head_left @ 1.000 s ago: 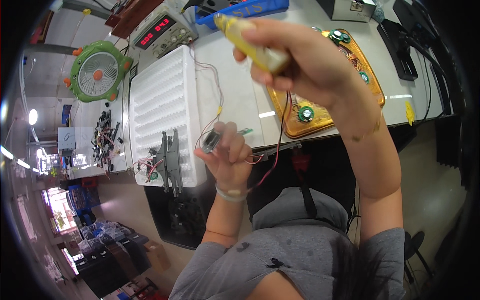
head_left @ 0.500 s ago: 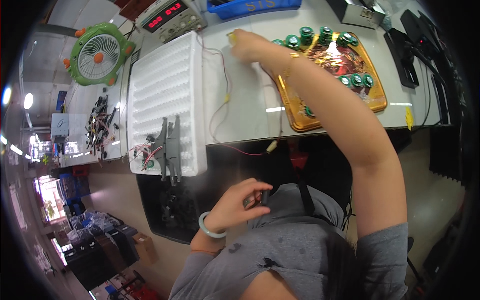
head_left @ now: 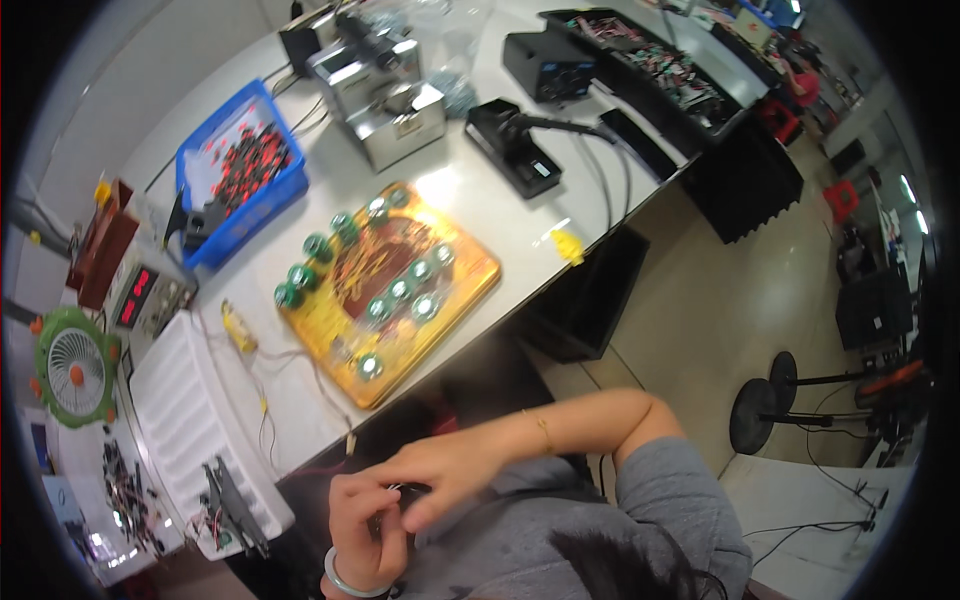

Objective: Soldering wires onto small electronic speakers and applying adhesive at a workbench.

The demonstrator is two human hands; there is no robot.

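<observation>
My left hand point(head_left: 362, 525), with a pale bangle at its wrist, is closed on a small black part point(head_left: 412, 492) close to my lap. Over it comes my right hand point(head_left: 450, 472), thumb and fingers around the same part, so the two hands meet there. Most of the part is hidden by the fingers, and its exact kind does not show. Beyond the hands, a golden tray point(head_left: 470, 285) on the table carries several green cylinders point(head_left: 345, 228) with silvery tops. A small yellow object point(head_left: 238, 328) lies left of the tray, beside thin wires.
On the left, a white foam tray point(head_left: 185, 400) holds dark grey plastic pieces point(head_left: 232, 505). Behind it are a power supply point(head_left: 150, 295) and a green fan point(head_left: 75, 375). A blue bin point(head_left: 290, 190) of red and black bits and a metal device point(head_left: 400, 130) stand farther back.
My right hand has come back from the far side of the table to my left hand. The yellow object it was at now lies loose there. The view has swung to the right.
</observation>
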